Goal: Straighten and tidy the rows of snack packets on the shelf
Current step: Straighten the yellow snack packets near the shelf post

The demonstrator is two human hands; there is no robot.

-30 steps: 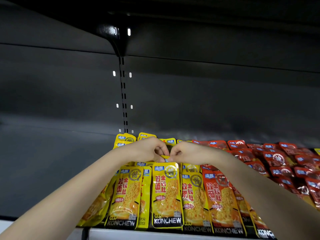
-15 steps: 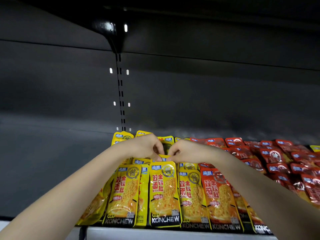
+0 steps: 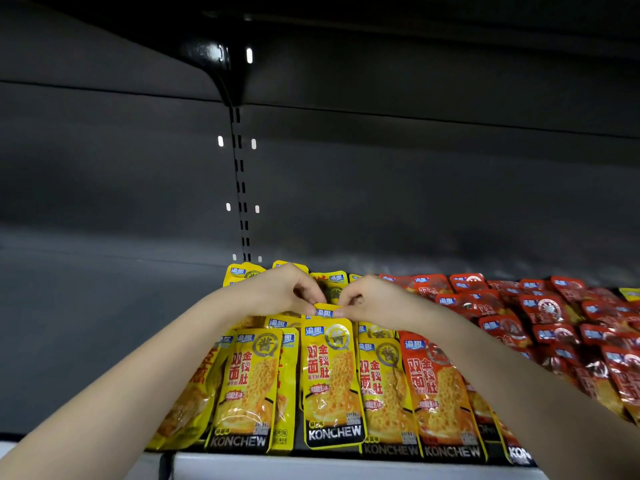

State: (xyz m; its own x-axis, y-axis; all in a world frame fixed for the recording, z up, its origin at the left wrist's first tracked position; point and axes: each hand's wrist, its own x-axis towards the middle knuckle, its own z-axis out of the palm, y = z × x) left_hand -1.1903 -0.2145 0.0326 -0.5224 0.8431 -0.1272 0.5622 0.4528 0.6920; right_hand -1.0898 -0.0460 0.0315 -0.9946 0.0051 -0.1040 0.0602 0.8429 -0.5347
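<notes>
While both arms reach over the shelf's [image 3: 346, 465] front edge, the left hand [image 3: 277, 292] and right hand [image 3: 372, 299] each pinch a top corner of one yellow packet [image 3: 323, 312] lying mid-row, behind the front yellow packets [image 3: 330, 382]. Red packets [image 3: 540, 317] fill the shelf's right part.

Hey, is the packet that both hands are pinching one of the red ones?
No, the left hand and the right hand pinch the top edge of a yellow packet.
</notes>
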